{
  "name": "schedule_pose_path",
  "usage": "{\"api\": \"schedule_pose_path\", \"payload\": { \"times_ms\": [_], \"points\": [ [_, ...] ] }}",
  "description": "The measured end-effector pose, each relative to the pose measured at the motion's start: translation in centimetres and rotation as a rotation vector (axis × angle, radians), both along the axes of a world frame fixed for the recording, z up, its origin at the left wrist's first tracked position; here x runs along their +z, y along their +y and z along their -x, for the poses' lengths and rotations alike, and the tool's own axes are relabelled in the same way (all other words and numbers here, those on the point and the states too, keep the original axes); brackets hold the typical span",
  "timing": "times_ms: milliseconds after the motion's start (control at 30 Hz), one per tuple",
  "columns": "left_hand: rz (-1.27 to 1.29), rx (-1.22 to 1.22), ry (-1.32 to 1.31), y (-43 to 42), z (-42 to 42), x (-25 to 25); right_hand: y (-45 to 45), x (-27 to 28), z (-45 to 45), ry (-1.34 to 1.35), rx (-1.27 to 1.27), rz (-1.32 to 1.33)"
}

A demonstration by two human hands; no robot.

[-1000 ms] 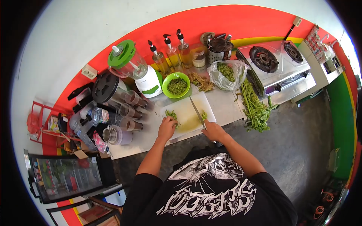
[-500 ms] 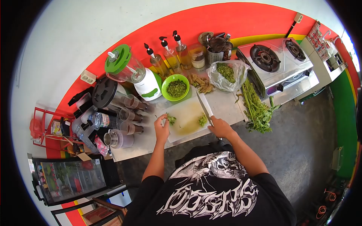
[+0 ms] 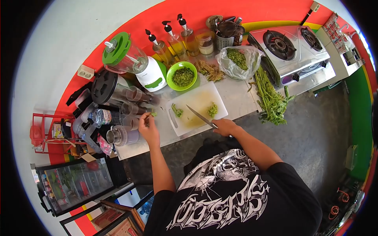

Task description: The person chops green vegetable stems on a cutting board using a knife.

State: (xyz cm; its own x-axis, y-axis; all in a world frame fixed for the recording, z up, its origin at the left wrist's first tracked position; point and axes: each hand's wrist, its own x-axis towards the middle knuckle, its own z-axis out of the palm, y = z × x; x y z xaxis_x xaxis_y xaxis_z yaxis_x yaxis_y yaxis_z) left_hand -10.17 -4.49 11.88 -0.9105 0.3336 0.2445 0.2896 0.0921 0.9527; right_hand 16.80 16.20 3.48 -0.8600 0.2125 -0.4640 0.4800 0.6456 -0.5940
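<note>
My right hand (image 3: 225,128) grips the handle of a kitchen knife (image 3: 201,117), whose blade lies over the white cutting board (image 3: 214,94) and points up and left. Close to the blade sits a small pile of chopped greens (image 3: 212,110). A leafy green sprig (image 3: 176,111) rests near the board's left end. Off the board's left side, my left hand (image 3: 148,128) is closed in a pinch, with a small green leaf piece (image 3: 154,114) at its fingertips. A green bowl (image 3: 171,83) of chopped greens stands behind the board.
Behind are a blender (image 3: 151,76), pump bottles (image 3: 162,51), dried roots (image 3: 209,70) and a plastic bag (image 3: 252,63) of greens. A bunch of leafy stalks (image 3: 271,100) hangs over the counter edge beside the gas stove (image 3: 291,61). Plastic cups (image 3: 128,120) line the left.
My left hand has moved left off the board, a small green piece at its fingertips. The knife has swung so its tip points further left, in front of the chopped pile.
</note>
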Motion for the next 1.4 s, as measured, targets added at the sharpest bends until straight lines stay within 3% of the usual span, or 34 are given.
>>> {"api": "schedule_pose_path", "payload": {
  "times_ms": [67,167,333,833,1400],
  "points": [
    [0.238,-0.044,0.111,0.5,-1.7,-0.7,0.2,-0.5,-0.4,-0.003,-0.042,-0.028],
    [0.335,-0.273,-0.057,1.9,-4.5,-3.6,0.6,-0.5,-0.8,-0.003,-0.126,-0.07],
    [0.364,-0.474,-0.063,5.9,-8.6,-8.1,0.6,0.7,-0.8,-0.078,-0.251,-0.118],
    [0.553,-0.371,0.254,3.4,-9.6,-10.4,-1.4,1.2,0.5,0.132,-0.207,-0.087],
    [0.601,-0.258,0.269,1.3,-9.0,-11.1,-1.4,1.3,0.6,0.075,-0.269,-0.115]
  ]
}}
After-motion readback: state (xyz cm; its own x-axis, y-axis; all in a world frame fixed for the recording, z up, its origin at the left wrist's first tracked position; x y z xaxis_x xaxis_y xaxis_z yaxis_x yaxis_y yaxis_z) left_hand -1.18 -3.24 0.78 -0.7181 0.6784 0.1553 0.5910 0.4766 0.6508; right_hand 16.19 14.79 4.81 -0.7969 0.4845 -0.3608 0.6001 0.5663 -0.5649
